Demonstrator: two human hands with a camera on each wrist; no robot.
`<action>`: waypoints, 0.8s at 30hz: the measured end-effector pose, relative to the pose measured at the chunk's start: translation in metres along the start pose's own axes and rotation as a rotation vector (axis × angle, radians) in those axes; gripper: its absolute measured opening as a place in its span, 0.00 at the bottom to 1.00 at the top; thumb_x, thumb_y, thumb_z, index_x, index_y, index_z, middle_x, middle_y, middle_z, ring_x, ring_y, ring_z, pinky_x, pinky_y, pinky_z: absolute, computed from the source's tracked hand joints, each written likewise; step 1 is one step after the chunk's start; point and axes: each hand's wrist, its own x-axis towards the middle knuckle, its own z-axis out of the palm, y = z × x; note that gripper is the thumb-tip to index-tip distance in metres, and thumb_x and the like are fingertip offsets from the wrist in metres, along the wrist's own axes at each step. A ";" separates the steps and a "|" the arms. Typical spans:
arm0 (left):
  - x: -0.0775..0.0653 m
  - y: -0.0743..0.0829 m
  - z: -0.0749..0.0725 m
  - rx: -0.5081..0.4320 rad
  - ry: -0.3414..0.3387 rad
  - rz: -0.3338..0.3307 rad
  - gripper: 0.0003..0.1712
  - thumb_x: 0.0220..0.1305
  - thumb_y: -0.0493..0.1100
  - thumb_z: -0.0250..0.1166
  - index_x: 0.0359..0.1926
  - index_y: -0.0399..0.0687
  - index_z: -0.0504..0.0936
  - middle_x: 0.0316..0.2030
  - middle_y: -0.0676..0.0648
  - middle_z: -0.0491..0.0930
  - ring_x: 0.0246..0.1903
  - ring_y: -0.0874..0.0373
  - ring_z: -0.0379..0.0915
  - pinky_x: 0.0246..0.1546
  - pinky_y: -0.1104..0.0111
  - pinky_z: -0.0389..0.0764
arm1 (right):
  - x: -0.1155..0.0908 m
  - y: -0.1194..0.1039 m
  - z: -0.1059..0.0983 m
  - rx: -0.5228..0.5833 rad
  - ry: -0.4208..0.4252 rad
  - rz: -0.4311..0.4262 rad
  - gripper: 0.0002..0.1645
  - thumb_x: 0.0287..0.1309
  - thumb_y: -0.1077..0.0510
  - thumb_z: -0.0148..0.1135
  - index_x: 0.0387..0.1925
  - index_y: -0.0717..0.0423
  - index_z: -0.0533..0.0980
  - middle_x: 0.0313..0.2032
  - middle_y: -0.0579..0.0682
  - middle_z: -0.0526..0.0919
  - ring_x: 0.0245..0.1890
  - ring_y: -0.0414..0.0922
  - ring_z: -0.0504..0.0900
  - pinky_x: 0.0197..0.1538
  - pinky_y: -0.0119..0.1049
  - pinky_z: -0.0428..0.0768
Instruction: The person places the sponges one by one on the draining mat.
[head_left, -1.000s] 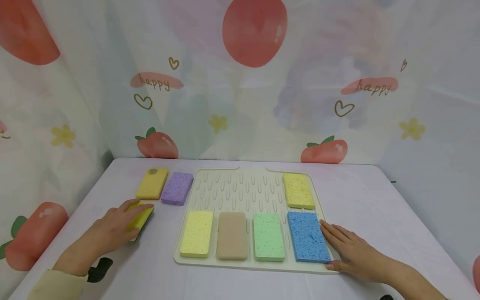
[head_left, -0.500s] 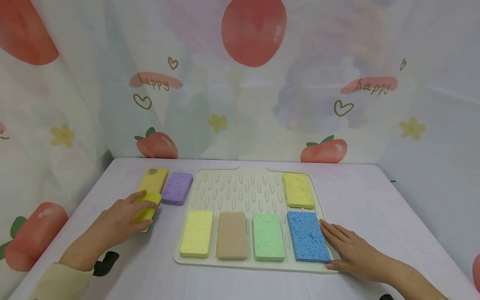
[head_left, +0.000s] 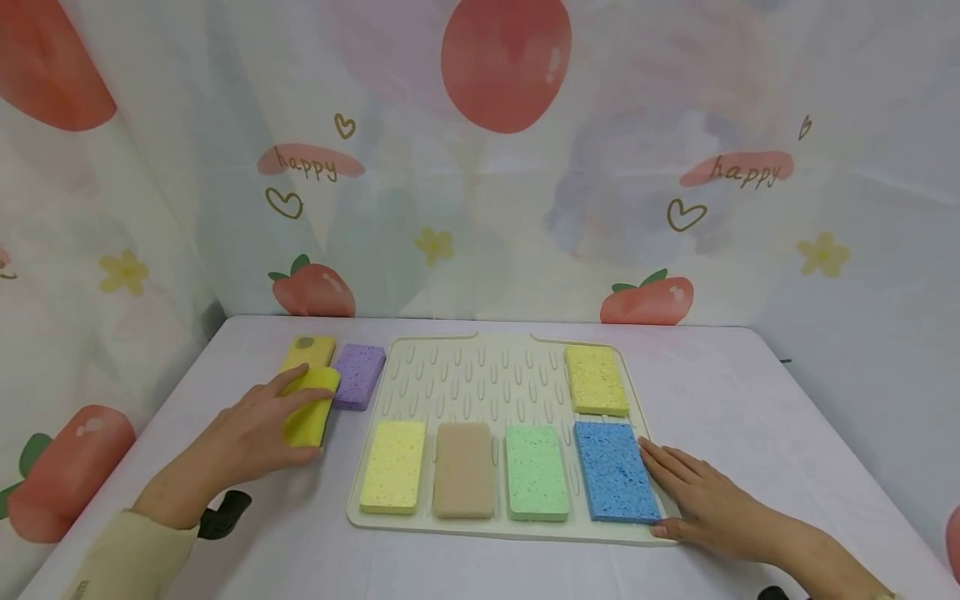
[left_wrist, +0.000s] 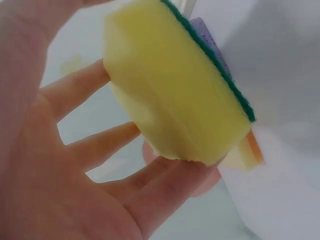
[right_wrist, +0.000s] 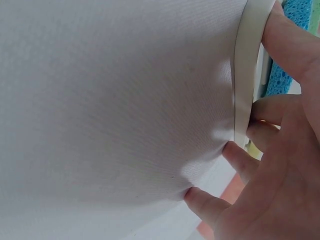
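Observation:
My left hand (head_left: pixel 247 433) pinches a yellow sponge (head_left: pixel 309 421) between thumb and fingertips, left of the mat. A thin green scouring layer on the sponge (left_wrist: pixel 175 85) shows in the left wrist view. Behind it in the head view, partly covered, are a yellow sponge with a grey spot (head_left: pixel 317 350) and a purple sponge (head_left: pixel 360 377). My right hand (head_left: pixel 712 504) rests at the right edge of the cream ridged mat (head_left: pixel 457 371), beside a blue sponge (head_left: pixel 617 473). In the right wrist view its fingertips touch the mat's rim (right_wrist: pixel 245 90) and the white cloth (right_wrist: pixel 115 115).
Along the mat's front lie a pale yellow sponge (head_left: pixel 393 467), a beige sponge (head_left: pixel 464 471) and a green sponge (head_left: pixel 537 473). Another yellow sponge (head_left: pixel 596 380) lies at its back right corner. A printed curtain (head_left: pixel 480 208) stands behind the table.
The left hand has carried the green-backed yellow sponge rightward and slightly back, toward the purple sponge, which it now overlaps in the head view. The right hand has kept its place.

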 end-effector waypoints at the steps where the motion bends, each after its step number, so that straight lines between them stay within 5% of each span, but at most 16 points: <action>1: 0.001 0.001 0.000 -0.005 0.003 0.006 0.36 0.49 0.53 0.75 0.62 0.59 0.78 0.72 0.33 0.58 0.54 0.31 0.71 0.35 0.45 0.81 | 0.000 0.000 0.000 -0.001 0.003 -0.002 0.60 0.55 0.27 0.59 0.75 0.63 0.56 0.75 0.62 0.57 0.70 0.67 0.58 0.61 0.72 0.65; 13: 0.014 0.010 -0.001 -0.029 0.032 0.089 0.37 0.50 0.40 0.76 0.62 0.60 0.75 0.74 0.34 0.54 0.55 0.28 0.67 0.37 0.47 0.83 | -0.001 0.000 0.000 0.006 0.015 -0.006 0.59 0.56 0.28 0.59 0.75 0.61 0.55 0.75 0.61 0.57 0.71 0.66 0.57 0.61 0.73 0.64; 24: 0.031 0.021 0.004 -0.028 0.097 0.139 0.33 0.52 0.47 0.77 0.59 0.65 0.75 0.66 0.34 0.63 0.57 0.29 0.63 0.38 0.44 0.82 | -0.002 -0.001 0.000 0.012 0.001 -0.006 0.59 0.56 0.30 0.61 0.75 0.62 0.55 0.75 0.62 0.57 0.70 0.68 0.58 0.60 0.74 0.65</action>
